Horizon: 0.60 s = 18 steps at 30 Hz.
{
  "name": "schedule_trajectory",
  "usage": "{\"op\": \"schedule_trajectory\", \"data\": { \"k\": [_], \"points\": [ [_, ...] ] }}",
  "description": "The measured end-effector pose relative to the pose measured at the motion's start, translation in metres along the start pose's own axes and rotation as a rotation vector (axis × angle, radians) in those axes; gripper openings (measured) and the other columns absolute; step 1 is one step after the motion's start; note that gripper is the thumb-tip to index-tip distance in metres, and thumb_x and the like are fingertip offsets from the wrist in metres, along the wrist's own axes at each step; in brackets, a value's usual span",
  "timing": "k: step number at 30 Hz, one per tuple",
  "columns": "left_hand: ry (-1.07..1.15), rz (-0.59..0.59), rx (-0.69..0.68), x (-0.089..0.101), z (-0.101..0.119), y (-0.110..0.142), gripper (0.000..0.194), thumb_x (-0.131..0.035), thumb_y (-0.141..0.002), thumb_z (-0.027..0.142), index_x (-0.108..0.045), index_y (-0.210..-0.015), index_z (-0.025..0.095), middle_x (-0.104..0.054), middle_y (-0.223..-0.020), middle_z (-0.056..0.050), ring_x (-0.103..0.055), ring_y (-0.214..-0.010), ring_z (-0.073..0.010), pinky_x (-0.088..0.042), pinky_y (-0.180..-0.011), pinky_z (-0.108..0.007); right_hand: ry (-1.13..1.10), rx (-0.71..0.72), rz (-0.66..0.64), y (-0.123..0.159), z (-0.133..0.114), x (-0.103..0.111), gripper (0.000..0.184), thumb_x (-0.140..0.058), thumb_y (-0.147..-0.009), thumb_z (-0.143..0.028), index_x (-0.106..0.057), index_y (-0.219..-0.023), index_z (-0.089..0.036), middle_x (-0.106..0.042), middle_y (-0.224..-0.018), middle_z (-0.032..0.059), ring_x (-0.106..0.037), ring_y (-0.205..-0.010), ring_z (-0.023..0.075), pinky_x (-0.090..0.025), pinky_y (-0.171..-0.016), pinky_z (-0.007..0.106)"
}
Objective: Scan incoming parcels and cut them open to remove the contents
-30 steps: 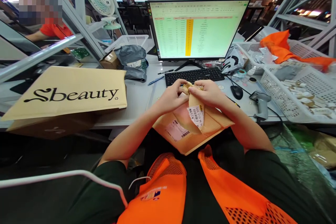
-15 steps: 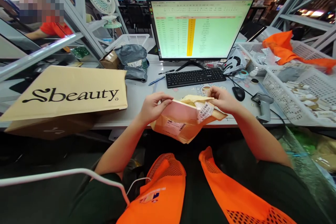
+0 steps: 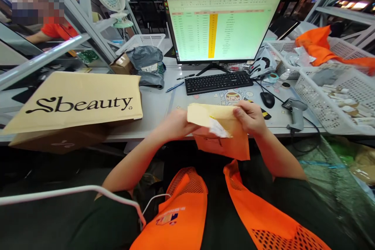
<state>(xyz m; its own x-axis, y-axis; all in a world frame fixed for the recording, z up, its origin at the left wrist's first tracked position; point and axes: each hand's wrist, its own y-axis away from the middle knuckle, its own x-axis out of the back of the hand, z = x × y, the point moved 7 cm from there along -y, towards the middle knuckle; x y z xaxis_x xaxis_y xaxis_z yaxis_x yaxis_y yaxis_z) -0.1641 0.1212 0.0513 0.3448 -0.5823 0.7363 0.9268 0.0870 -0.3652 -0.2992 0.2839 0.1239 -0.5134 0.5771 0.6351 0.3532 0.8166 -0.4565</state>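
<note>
Left hand (image 3: 176, 124) and right hand (image 3: 252, 118) grip a brown mailer (image 3: 225, 147) | top edge folded, label (image 3: 219, 129) crumpled | opening looks done; contents hidden, what remains cannot be told

The tan envelope (image 3: 224, 145) hangs near the desk (image 3: 155, 111), top folded over.
</note>
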Motion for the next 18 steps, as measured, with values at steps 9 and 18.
{"op": "schedule_trajectory", "data": {
  "k": [9, 18],
  "points": [
    [0.114, 0.006, -0.041, -0.003, 0.001, 0.015, 0.041, -0.052, -0.097, 0.047, -0.059, -0.07, 0.018, -0.058, -0.064, -0.002, -0.05, -0.059, -0.0124, -0.037, -0.059, -0.025, 0.066, -0.017, 0.0, 0.005, 0.003, 0.019, 0.064, -0.051, -0.098, -0.067, -0.035, -0.058, -0.02, -0.032, -0.055, -0.0013, -0.031, -0.053, 0.0122, -0.023, -0.054, 0.03],
    [0.083, 0.227, 0.05, 0.028, -0.003, 0.038, 0.05, -0.05, -0.097, 0.051, -0.046, -0.06, 0.017, -0.041, -0.053, 0.001, -0.036, -0.051, -0.0096, -0.025, -0.053, -0.026, -0.251, -0.303, 0.214, 0.04, 0.085, 0.028, 0.056, -0.064, -0.094, -0.064, -0.054, -0.063, -0.019, -0.045, -0.053, -0.0001, -0.039, -0.05, 0.0137, -0.029, -0.049, 0.029]
  ]
}}
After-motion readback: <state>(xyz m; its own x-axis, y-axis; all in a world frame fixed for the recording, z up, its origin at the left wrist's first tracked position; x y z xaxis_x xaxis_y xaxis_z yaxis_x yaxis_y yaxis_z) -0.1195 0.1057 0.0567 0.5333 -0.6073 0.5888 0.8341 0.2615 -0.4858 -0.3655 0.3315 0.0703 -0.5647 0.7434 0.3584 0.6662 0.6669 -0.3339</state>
